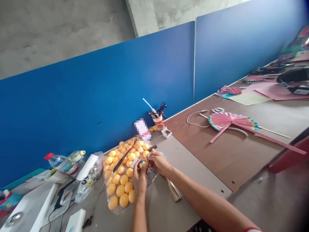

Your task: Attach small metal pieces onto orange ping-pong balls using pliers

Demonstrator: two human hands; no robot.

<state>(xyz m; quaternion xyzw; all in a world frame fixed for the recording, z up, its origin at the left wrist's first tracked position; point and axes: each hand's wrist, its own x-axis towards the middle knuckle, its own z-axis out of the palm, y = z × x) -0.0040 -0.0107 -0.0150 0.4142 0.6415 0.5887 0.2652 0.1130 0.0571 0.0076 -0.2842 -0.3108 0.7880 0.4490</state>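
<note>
My left hand (139, 180) is closed around a small round object (143, 163) with a shiny dark and gold surface; its exact kind is unclear. Just to the right, my right hand (158, 161) has its fingers pinched together close to that object. Whatever sits between those fingertips is too small to make out. Both hands are over the right side of a clear plastic bag of orange balls (124, 179). A dark, thin strip (124, 157) lies across the bag. Partly under my right forearm, a bundle of thin wooden sticks (173, 190) rests on the table.
A bottle with a red cap (61, 163) and a bag of small items (89, 180) stand at left. Behind the balls is a cup of tools (157, 119) beside a small open box (166, 132). A pink paper fan (231, 122) lies at right. Blue partitions (96, 106) line the back.
</note>
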